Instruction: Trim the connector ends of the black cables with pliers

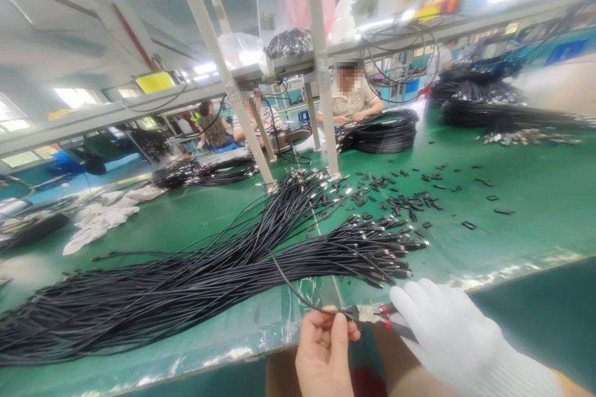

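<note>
Just off the table's near edge, my bare left hand [326,350] pinches a black cable [298,293] close to its end, between thumb and fingers. My right hand [449,322], in a white knitted glove, is closed round the handles of a pair of pliers [370,313] with red and black grips. The pliers' jaws meet the cable end at my left fingertips; exactly what they grip is too small to tell. Behind my hands lies a long bundle of black cables [200,282], their metal-tipped connectors pointing right.
Small black plastic pieces [412,201] are scattered over the green table [526,236]. Coiled cables [382,131] sit at the back, with more stacked cables [484,115] at right. White shelf posts [321,68] rise from the table. Several people work across from me.
</note>
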Demonstrator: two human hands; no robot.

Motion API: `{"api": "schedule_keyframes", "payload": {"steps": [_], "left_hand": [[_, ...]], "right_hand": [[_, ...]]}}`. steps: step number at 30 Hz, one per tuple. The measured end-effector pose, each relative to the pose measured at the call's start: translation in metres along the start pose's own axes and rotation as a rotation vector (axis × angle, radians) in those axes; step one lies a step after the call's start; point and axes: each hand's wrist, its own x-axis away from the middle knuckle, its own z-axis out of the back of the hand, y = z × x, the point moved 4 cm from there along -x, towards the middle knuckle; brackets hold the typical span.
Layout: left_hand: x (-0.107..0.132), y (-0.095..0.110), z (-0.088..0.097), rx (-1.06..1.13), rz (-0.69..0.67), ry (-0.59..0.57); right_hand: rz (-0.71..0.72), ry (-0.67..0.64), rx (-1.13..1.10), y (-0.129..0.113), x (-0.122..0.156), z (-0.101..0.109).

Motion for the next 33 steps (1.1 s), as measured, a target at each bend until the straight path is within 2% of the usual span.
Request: {"api": "schedule_keyframes", "payload": {"steps": [5,9,12,16,19,22,26,33], "left_hand": [[-0.001,-0.008,-0.002,-0.073,-0.104,0.079],[0.000,-0.011,-0.003,-0.085,-0.168,0.145],[-0.006,-0.009,-0.002,-0.018,-0.100,0.069],[-0.015,0.002,0.006,0.042,0.009,-0.028],[-0.016,0.009,0.008,0.105,0.108,-0.134],[-0.012,0.012,0.008,0.180,0.213,-0.223],[-0.007,0.012,0.008,0.246,0.317,-0.275],[-0.007,0.009,0.013,0.270,0.385,-0.316]], "right_hand": [[0.061,-0.106,0.090,-0.003,-0.002,0.004],[-0.038,-0.075,0.145,-0.010,-0.002,0.012],[-0.053,-0.072,0.173,-0.009,-0.001,0.015],[0.026,-0.136,0.164,0.008,-0.006,0.014],[0.085,-0.052,0.159,0.014,-0.020,0.021],[0.171,-0.004,0.116,0.008,-0.035,0.029],[0.251,-0.016,0.102,-0.001,-0.042,0.033],[0.294,-0.026,0.061,-0.001,-0.043,0.034]]}}
